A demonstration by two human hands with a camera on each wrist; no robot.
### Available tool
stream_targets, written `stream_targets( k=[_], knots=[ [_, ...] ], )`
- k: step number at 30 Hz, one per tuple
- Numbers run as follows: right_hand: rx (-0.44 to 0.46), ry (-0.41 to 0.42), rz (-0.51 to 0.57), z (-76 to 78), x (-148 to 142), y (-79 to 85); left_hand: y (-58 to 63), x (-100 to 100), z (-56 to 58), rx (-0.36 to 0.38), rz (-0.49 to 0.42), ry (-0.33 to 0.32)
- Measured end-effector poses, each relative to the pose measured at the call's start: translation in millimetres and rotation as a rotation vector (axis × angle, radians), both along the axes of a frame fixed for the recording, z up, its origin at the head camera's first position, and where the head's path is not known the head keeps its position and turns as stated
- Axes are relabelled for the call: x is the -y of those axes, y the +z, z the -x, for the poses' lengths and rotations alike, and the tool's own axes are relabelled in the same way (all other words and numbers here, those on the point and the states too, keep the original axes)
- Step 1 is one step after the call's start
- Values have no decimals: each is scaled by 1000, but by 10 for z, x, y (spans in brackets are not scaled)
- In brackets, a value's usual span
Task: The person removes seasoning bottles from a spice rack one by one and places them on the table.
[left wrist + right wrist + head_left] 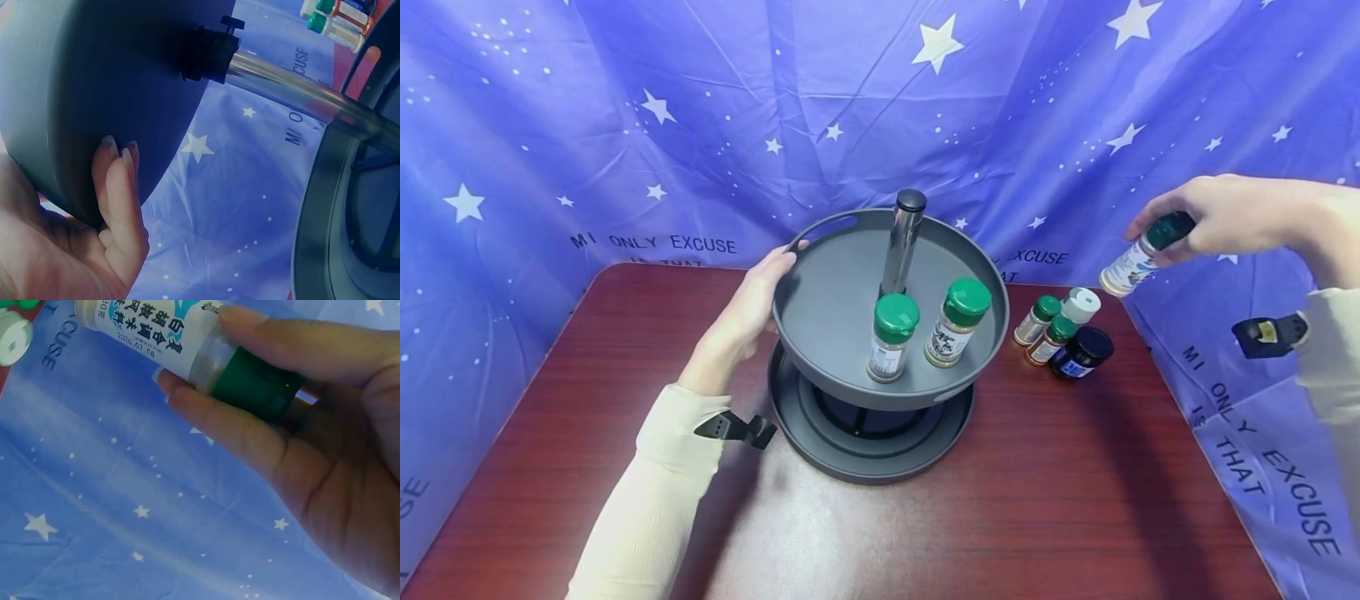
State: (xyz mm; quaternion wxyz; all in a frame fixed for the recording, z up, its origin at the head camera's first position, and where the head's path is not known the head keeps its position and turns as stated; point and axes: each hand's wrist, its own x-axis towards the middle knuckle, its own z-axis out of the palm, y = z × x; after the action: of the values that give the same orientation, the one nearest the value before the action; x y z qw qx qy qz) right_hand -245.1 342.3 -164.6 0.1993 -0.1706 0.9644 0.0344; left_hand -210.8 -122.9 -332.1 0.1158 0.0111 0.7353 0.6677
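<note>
Blue star-printed cloth draped as a backdrop on three sides, lettered "MI ONLY EXCUSE". In front, a dark red wood-grain table. At its centre, a grey two-tier rack on a steel pole, upper tray tilted toward the camera over the lower tray. Left hand clasped on the upper tray's left rim, fingers curled under its edge. Right hand raised above the table's right edge, gripping a tilted spice jar by its green cap, well apart from the rack. On the upper tray, two green-capped jars side by side. Right of the rack, four small jars clustered on the table.
</note>
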Motion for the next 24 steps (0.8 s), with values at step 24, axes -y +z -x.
stream_targets(
  k=[24],
  knots=[
    [121,44,-90,-35,-141,-596,-10,6,-6,7,4,1]
  ],
)
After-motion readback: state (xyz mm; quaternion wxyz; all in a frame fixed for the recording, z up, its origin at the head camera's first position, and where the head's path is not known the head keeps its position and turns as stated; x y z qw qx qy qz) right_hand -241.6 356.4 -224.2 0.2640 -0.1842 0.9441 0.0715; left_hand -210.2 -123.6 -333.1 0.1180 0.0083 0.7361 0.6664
